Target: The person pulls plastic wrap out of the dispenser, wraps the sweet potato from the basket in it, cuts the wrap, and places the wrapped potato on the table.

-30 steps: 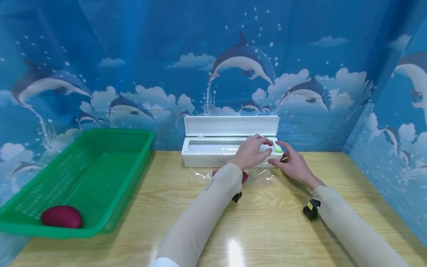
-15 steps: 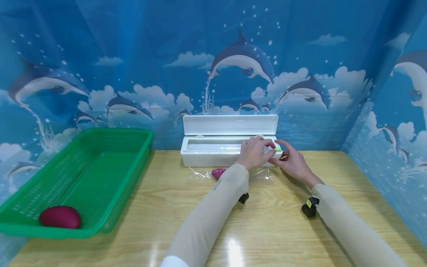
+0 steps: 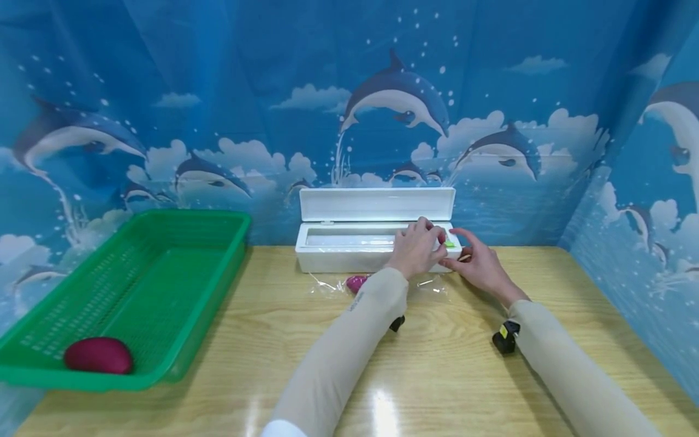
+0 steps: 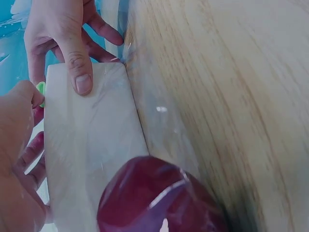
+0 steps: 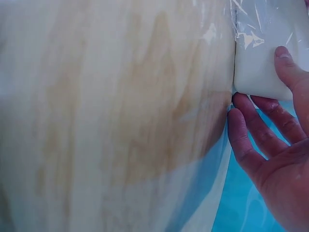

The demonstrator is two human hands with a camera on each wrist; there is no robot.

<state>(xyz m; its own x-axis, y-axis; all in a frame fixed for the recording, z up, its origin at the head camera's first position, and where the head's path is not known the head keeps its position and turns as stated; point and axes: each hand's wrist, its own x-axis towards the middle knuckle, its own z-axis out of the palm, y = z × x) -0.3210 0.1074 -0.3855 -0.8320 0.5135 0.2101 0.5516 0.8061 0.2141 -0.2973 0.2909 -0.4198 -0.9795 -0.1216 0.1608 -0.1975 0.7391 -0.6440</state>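
Observation:
A white cling film dispenser (image 3: pixel 344 261) stands against the backdrop with its lid (image 3: pixel 377 205) raised. At its right end, my left hand (image 3: pixel 415 247) pinches a small green slide cutter (image 3: pixel 449 244), seen edge-on in the left wrist view. My right hand (image 3: pixel 480 264) grips that same end, its thumb on the front face and fingers round the side, as the right wrist view shows. Clear cling film (image 3: pixel 434 284) drapes over the front onto the table. Under the film lies a dark red oval object (image 4: pixel 159 200), partly hidden by my left forearm in the head view.
A green plastic basket (image 3: pixel 218 291) stands on the left of the wooden table (image 3: pixel 437 376), with another dark red oval object (image 3: pixel 99 355) in its near end. A blue dolphin-print sheet (image 3: pixel 262 91) hangs behind and along the right side.
My left hand has moved right to the dispenser's end, and its fingers have closed on the green cutter. The cutter has shifted slightly left. My right hand stays at the dispenser's end.

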